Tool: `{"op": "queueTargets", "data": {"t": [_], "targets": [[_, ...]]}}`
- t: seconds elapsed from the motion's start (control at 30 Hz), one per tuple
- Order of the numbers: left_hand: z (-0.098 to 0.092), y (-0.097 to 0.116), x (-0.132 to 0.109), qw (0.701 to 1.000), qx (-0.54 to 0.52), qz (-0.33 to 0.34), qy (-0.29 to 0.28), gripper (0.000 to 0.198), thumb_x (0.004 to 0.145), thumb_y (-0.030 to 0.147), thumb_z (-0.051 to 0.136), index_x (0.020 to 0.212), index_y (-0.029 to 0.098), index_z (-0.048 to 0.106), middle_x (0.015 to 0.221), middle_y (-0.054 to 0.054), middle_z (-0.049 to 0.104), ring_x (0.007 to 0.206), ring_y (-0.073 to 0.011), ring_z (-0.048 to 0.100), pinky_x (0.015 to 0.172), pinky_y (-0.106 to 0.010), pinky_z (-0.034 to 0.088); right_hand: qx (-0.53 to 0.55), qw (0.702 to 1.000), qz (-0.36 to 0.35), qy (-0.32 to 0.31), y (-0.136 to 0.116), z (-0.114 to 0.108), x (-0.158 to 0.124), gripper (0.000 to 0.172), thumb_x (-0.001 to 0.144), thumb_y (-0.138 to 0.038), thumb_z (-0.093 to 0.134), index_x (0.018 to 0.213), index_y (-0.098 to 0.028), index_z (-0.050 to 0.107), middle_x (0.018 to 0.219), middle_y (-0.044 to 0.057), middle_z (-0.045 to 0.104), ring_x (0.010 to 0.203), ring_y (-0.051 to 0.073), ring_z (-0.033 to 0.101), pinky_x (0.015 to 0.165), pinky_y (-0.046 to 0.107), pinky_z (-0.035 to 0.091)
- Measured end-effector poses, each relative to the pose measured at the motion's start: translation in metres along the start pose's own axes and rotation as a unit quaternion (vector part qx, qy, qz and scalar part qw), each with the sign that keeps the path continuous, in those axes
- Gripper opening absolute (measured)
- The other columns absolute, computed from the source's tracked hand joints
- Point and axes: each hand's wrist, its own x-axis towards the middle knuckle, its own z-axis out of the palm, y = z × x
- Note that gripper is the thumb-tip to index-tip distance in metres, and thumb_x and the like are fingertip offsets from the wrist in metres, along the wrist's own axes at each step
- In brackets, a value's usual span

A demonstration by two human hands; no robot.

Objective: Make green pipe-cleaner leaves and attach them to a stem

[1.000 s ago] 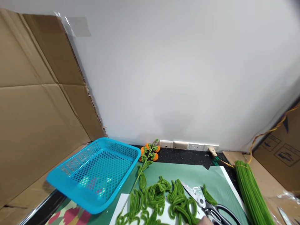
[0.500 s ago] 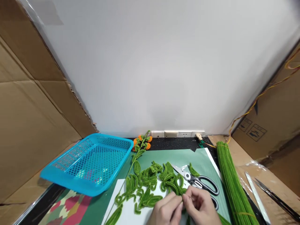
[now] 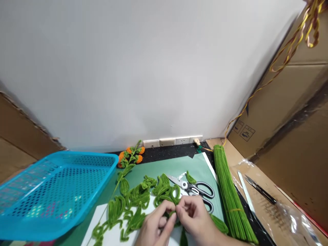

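Note:
My left hand (image 3: 156, 223) and my right hand (image 3: 196, 218) meet at the bottom middle, fingers pinched together on a small green pipe-cleaner piece (image 3: 172, 214). Just beyond them lies a pile of bent green pipe-cleaner leaves (image 3: 138, 200) on white paper (image 3: 102, 218) and a green mat (image 3: 156, 169). Black-handled scissors (image 3: 197, 189) lie right behind my right hand. A stem with orange blossoms (image 3: 130, 155) lies at the mat's far edge.
A blue perforated basket (image 3: 55, 191) sits at the left. A tied bundle of straight green pipe cleaners (image 3: 229, 194) lies at the right, with tweezers (image 3: 260, 193) and a thin strip on cardboard beyond. Cardboard walls stand on both sides; a socket strip (image 3: 173, 140) runs along the wall.
The view has swung right and down. My hands came into sight at the bottom and now pinch a green piece together, a little left of where they were.

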Motion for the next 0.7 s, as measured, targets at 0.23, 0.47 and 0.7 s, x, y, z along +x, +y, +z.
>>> {"op": "queueTargets", "data": {"t": [0.23, 0.47, 0.7], "targets": [[0.001, 0.006, 0.001, 0.997, -0.072, -0.021, -0.028, 0.042, 0.106, 0.063, 0.056, 0.109, 0.021, 0.058, 0.053, 0.010, 0.041, 0.041, -0.0064, 0.034, 0.039, -0.015, 0.024, -0.047, 0.998, -0.040, 0.001, -0.037, -0.004, -0.005, 0.040, 0.101, -0.049, 0.065, 0.076, -0.019, 0.058, 0.066, -0.002, 0.057, 0.060, 0.011, 0.048, 0.057, 0.023, 0.037], [0.002, 0.009, 0.003, 0.964, -0.258, -0.049, -0.030, 0.046, 0.094, 0.063, 0.074, 0.099, 0.022, 0.054, 0.068, 0.009, 0.051, 0.036, -0.0001, 0.027, 0.034, -0.013, 0.021, -0.208, 0.960, -0.182, 0.044, -0.038, 0.001, -0.009, 0.017, 0.106, -0.037, 0.060, 0.105, -0.020, 0.061, 0.085, 0.000, 0.060, 0.071, 0.013, 0.055, 0.065, 0.025, 0.044], [-0.014, 0.007, -0.004, 0.947, -0.307, -0.054, -0.083, 0.047, 0.091, 0.062, 0.079, 0.097, 0.023, 0.052, 0.059, 0.014, 0.036, 0.039, 0.0008, 0.012, 0.032, -0.009, 0.013, -0.405, 0.831, -0.382, -0.028, -0.035, -0.010, -0.010, 0.014, 0.113, -0.021, 0.047, 0.114, -0.018, 0.061, 0.090, 0.006, 0.065, 0.077, 0.016, 0.058, 0.069, 0.026, 0.047]]}}
